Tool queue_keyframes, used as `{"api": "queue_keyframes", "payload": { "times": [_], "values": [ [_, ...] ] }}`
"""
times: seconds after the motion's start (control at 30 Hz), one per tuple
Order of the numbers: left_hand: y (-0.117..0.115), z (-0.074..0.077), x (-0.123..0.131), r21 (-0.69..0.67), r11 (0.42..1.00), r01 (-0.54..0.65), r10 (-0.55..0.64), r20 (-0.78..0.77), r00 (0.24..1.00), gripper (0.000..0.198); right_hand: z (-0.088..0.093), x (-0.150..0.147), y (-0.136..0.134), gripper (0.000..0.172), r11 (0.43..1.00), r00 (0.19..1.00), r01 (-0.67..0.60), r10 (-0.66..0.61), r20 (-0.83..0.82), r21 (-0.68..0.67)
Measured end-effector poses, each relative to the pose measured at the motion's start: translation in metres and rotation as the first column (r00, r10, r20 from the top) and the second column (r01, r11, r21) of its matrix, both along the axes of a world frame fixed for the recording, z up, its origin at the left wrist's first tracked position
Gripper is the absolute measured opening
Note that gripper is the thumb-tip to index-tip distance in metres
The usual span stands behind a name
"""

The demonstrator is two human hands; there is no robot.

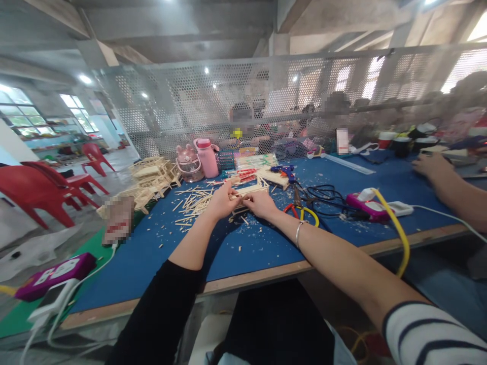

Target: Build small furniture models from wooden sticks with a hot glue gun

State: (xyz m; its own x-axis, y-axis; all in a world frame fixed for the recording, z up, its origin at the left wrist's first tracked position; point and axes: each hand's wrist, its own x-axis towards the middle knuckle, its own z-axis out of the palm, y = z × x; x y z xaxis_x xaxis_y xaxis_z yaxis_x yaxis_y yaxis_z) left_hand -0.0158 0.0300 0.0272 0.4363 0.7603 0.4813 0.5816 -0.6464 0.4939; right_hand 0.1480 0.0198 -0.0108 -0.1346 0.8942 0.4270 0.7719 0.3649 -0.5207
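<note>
My left hand (223, 203) and my right hand (262, 204) meet over the blue table, fingers pinched close together. Between and behind them is a small pale wooden stick model (251, 189), partly covered by my fingers. Both hands grip its near side; any small piece at the fingertips is too small to make out. Loose wooden sticks (194, 207) lie heaped beside my left hand. Right of my right hand are pliers with red and yellow handles (304, 213). A blue glue gun (283, 171) rests behind, by another wooden piece (274, 177).
Finished-looking wooden stick models (152, 177) are stacked at the left edge. A pink bottle (207, 158) and a clear pink cup (189, 165) stand before the perforated metal screen (167, 101). Black cables and a purple power strip (367, 207) lie right. Another person's arm (452, 185) reaches in there.
</note>
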Motion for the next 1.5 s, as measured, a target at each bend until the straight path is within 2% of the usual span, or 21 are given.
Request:
{"api": "queue_keyframes", "payload": {
  "times": [0.1,0.2,0.27,0.43,0.67,1.27,1.4,1.5],
  "values": [
    [0.004,0.0,-0.01,0.069,0.997,-0.032,0.021,0.151,0.988,0.049,-0.001,-0.001,0.0,0.023,1.0,1.0,-0.001,0.001,-0.014,-0.011],
    [0.009,-0.002,-0.018,0.139,0.977,-0.164,0.105,0.358,0.928,0.042,-0.003,-0.001,0.001,0.022,1.0,0.999,-0.014,0.014,-0.031,0.011],
    [0.01,-0.003,-0.02,0.15,0.963,-0.223,0.143,0.416,0.898,0.038,-0.005,0.0,0.001,0.022,1.0,0.999,-0.022,0.022,-0.037,0.022],
    [0.003,-0.004,-0.015,0.15,0.953,-0.265,0.206,0.322,0.924,0.029,-0.008,0.001,0.001,0.023,0.999,0.999,-0.002,0.004,-0.04,0.035],
    [0.002,-0.009,-0.013,0.137,0.933,-0.333,0.291,0.261,0.921,0.026,-0.011,0.001,0.001,0.024,1.0,0.999,0.002,-0.001,-0.038,0.021],
    [0.001,-0.015,-0.012,0.123,0.957,-0.263,0.231,0.226,0.946,0.025,-0.013,0.001,-0.001,0.024,1.0,0.998,-0.002,0.003,-0.06,0.015],
    [-0.001,-0.015,-0.011,0.125,0.971,-0.205,0.185,0.152,0.971,0.027,-0.013,0.002,0.0,0.023,1.0,0.997,-0.009,0.009,-0.077,0.009],
    [-0.002,-0.014,-0.01,0.214,0.962,-0.173,0.163,0.062,0.985,0.027,-0.013,0.001,0.0,0.024,1.0,0.997,0.0,0.0,-0.083,0.002]
  ]
}}
